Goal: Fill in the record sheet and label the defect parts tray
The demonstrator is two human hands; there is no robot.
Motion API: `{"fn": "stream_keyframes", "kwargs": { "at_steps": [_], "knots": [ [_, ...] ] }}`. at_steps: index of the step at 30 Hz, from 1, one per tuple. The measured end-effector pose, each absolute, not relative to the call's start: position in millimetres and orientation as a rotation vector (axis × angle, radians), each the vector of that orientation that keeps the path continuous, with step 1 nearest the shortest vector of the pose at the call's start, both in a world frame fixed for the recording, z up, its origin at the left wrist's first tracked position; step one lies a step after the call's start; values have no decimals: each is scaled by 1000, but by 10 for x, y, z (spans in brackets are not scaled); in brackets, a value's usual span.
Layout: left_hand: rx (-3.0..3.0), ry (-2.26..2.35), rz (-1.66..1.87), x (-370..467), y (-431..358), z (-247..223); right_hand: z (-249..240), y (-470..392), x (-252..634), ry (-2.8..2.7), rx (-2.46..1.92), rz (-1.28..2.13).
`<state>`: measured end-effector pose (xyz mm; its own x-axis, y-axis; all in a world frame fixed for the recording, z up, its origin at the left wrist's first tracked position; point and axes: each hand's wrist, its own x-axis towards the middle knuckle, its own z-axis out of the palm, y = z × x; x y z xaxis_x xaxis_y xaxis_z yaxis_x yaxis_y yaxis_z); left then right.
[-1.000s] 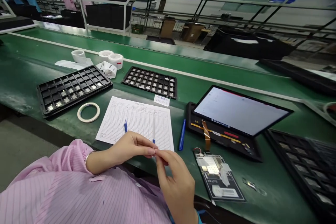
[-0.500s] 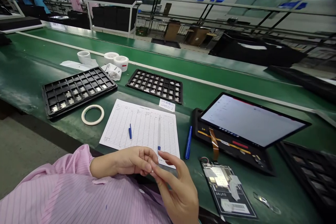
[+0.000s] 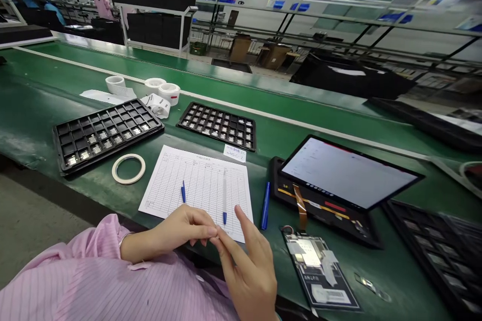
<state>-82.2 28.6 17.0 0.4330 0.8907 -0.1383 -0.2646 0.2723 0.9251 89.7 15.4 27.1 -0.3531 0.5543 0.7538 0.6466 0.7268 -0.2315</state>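
Note:
My left hand [image 3: 188,229] is closed in front of my body, thumb and fingers pinched together. The fingertips of my right hand [image 3: 250,268] meet those of the left, while one of its fingers points up, apart from the rest. Whatever sits between the fingertips is too small or too hidden to name. Just beyond both hands lies a printed grid sheet [image 3: 196,170] with handwriting on it. A blue pen cap [image 3: 183,192] and a clear pen with a blue tip [image 3: 225,195] rest on that sheet. A blue marker [image 3: 265,205] lies to its right.
Two black compartment trays [image 3: 109,128] [image 3: 218,125] hold small metallic parts. A tape ring [image 3: 128,169] and white rolls [image 3: 169,94] lie leftward. At right are a lit tablet screen [image 3: 346,170], a circuit board assembly [image 3: 320,271], a small metal-and-clear piece [image 3: 372,287] and another tray [image 3: 433,256].
The view has shifted slightly. My right hand's raised finger has lifted further from the other fingers, and the two hands' fingertips still meet.

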Motion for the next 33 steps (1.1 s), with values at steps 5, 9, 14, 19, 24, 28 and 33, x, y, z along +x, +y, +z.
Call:
{"fn": "stream_keyframes", "kwargs": {
  "at_steps": [5, 9, 14, 19, 24, 28, 33],
  "knots": [
    [901, 695, 859, -872, 294, 20, 256, 128, 907, -2111, -840, -178],
    [854, 613, 819, -852, 295, -50, 283, 109, 920, -2106, -763, -111],
    [839, 515, 699, -772, 256, -10, 316, 94, 937, -2075, -726, 171],
    [861, 584, 721, -729, 229, 41, 205, 106, 955, -2025, -787, 62],
    [856, 721, 814, -764, 251, 128, 119, 121, 949, -2061, -878, -120],
    [787, 785, 867, -749, 249, 152, 103, 116, 905, -2068, -940, 5],
    [728, 823, 923, -721, 252, 96, 70, 97, 874, -2146, -985, 268]
  ]
}}
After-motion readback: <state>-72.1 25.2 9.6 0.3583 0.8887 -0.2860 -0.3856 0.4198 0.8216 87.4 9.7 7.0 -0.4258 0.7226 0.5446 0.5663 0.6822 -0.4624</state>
